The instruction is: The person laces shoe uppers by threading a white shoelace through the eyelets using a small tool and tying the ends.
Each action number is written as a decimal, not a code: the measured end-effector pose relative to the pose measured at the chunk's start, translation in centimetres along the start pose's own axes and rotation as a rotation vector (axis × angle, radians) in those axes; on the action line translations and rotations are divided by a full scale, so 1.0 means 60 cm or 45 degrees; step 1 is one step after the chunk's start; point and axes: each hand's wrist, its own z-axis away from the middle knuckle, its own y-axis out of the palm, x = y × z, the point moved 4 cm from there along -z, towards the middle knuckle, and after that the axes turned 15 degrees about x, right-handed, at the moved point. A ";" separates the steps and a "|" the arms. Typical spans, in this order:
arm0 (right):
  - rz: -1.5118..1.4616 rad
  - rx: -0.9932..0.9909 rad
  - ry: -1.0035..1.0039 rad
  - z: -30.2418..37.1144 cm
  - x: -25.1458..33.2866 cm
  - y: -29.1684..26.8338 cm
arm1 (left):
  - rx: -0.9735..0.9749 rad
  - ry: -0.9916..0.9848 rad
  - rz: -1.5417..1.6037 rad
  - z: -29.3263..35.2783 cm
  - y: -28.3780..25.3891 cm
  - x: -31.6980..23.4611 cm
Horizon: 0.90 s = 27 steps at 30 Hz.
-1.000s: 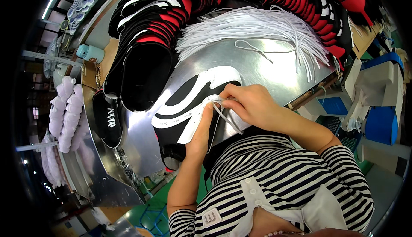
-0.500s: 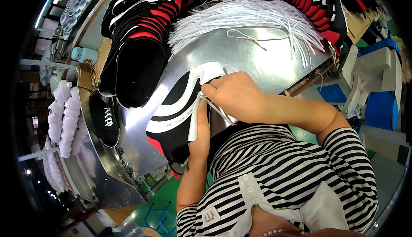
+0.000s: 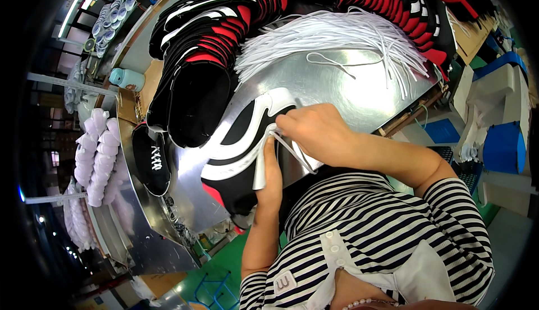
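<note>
Below the lace pile (image 3: 314, 35), the shoe (image 3: 238, 148) has tipped to show more red, gripped by the left hand (image 3: 271, 176), while the right hand (image 3: 321, 133) pinches its lace (image 3: 297, 156), which still hangs loose, not yet tight.

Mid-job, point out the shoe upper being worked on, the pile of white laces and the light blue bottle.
Shoe upper (image 3: 238, 158): head view, on its side panel.
White laces (image 3: 328, 32): head view, mid-pile.
Light blue bottle (image 3: 131, 79): head view, on its body.
</note>
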 end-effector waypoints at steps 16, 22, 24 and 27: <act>-0.162 0.164 0.244 0.013 -0.039 -0.022 | 0.001 -0.320 0.428 -0.006 -0.018 0.023; -1.089 0.019 0.251 -0.034 -0.133 0.024 | 0.122 -0.145 0.243 -0.033 -0.035 -0.017; -1.197 -0.045 0.320 -0.045 -0.130 0.018 | 0.185 -0.133 -0.278 -0.039 -0.055 -0.023; -1.256 -0.191 0.428 -0.069 -0.140 0.000 | 0.332 -0.305 -0.133 -0.051 -0.101 0.019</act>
